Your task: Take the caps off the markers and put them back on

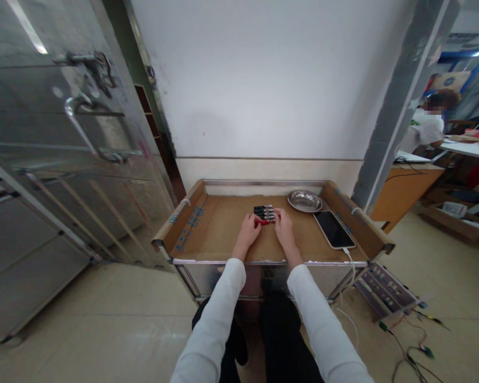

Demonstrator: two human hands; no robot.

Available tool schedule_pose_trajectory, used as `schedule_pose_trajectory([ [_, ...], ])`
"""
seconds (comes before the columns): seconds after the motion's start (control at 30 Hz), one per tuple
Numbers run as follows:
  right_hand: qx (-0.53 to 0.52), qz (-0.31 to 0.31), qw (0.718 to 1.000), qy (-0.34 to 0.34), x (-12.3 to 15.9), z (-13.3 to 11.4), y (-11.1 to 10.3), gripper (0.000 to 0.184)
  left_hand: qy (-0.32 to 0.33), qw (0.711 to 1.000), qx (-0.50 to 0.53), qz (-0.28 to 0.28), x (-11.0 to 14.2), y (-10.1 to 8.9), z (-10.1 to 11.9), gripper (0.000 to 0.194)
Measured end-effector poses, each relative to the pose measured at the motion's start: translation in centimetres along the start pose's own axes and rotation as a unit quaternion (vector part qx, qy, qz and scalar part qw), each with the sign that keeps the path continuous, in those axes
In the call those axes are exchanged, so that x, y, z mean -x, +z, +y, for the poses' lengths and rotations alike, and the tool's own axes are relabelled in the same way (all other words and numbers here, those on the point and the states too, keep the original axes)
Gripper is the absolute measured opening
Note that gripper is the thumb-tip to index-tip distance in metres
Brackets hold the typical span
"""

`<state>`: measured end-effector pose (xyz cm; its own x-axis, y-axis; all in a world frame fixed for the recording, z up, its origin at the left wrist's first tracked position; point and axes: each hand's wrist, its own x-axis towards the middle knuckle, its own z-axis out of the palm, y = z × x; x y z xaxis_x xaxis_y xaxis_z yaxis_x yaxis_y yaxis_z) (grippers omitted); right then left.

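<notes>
Several slim black pieces with silvery right ends point(262, 209) lie side by side in a row on the brown cardboard top of a cart point(223, 229). At the near side of the row is a similar red piece point(264, 222). My left hand point(248, 230) is closed, its fingertips pinching the red piece's left end. My right hand point(284, 227) sits at the silvery ends, fingers curled together against them; what lies between those fingertips is hidden. The pieces are too small for me to tell their kind.
Right of my hands are a round metal dish point(305, 201) and a phone point(334, 230) with a white cable point(350, 260). Raised cardboard sides point(355, 218) edge the cart. A panel with leads point(391, 290) is on the floor at right. A person point(427, 125) sits beyond the wall.
</notes>
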<state>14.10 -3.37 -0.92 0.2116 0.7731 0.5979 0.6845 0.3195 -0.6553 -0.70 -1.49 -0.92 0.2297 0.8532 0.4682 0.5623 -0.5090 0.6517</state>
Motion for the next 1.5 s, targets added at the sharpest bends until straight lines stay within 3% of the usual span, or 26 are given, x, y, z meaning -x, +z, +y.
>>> schedule_pose_trajectory([
  [0.17,0.136,-0.102,0.984,-0.056,0.3,-0.2,0.4,0.031,-0.012,1.000,-0.003,0.021,0.0,0.1,-0.2,0.013],
  [0.3,0.147,-0.152,0.972,-0.102,0.5,-0.5,0.6,0.029,-0.018,0.999,-0.003,0.037,0.0,0.3,-0.5,0.012],
  [0.63,0.045,-0.120,0.989,-0.068,0.3,0.1,0.3,0.037,-0.012,0.999,-0.019,0.037,0.0,-0.1,0.0,0.015],
  [0.77,0.081,-0.168,0.981,-0.060,0.4,-0.1,0.0,0.027,0.003,1.000,-0.017,-0.006,0.1,-0.4,0.4,0.015],
  [0.9,0.115,-0.207,0.969,-0.067,0.5,-0.6,0.0,0.018,0.006,0.999,-0.032,-0.014,0.2,-0.7,0.8,0.016],
  [1.23,0.080,-0.132,0.987,-0.032,0.2,0.4,0.2,0.017,0.035,0.983,-0.177,-0.030,0.4,-0.7,1.5,0.005],
  [1.5,0.100,-0.081,0.991,-0.020,0.3,0.8,0.3,0.016,-0.002,0.978,-0.210,0.008,0.5,-0.5,1.4,0.008],
])
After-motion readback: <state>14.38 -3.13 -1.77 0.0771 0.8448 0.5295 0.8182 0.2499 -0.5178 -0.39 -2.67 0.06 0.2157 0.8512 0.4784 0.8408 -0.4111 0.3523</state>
